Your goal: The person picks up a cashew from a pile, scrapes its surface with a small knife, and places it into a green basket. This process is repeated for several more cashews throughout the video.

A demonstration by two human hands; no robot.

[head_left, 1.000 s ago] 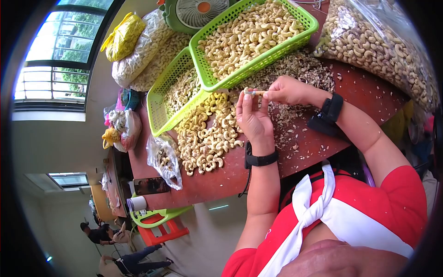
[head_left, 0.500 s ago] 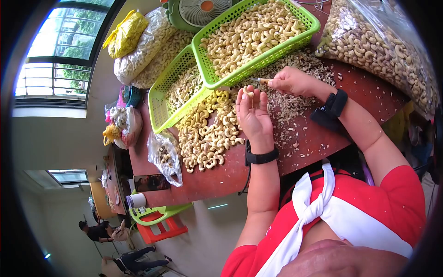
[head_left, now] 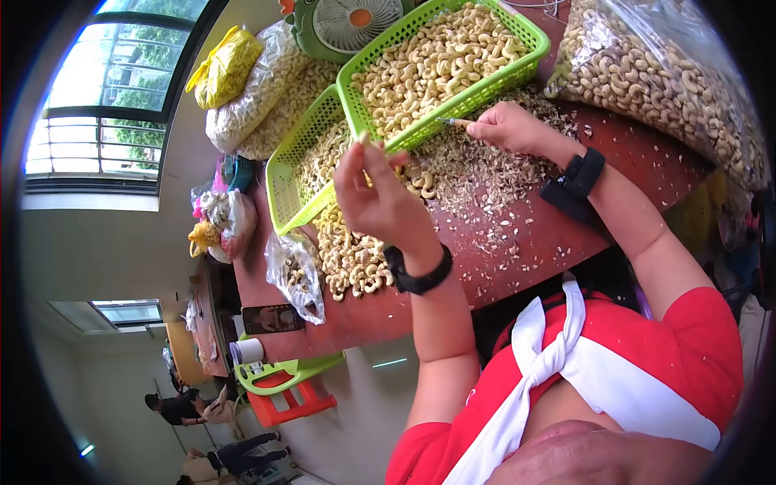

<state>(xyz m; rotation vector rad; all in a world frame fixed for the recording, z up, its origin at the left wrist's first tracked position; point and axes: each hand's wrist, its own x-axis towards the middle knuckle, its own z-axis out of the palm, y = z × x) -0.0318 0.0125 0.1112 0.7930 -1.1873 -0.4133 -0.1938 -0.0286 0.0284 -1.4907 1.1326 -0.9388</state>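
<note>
My left hand (head_left: 381,194) is raised over the pile of cashews (head_left: 350,255), beside the two green baskets. Its thumb and fingertips are pressed together; whatever they pinch is too small and blurred to name. A small knife (head_left: 454,122) is in my right hand (head_left: 509,129), its blade pointing left near the edge of the large green basket (head_left: 453,109), which holds many cashews. Under my right hand lies a heap of shell or skin scraps (head_left: 485,174). The smaller green basket (head_left: 283,182) holds cashews too.
A large bag of cashews (head_left: 659,89) lies at the right, more bags (head_left: 250,89) at the upper left. A fan (head_left: 353,24) stands behind the baskets. A small plastic bag (head_left: 295,275), a phone (head_left: 273,318) and a cup (head_left: 246,351) are near the table's left end. Two people are in the background.
My left hand has moved left from beside the knife to over the cashew pile, its fingertips now together. My right hand has moved slightly up with the knife.
</note>
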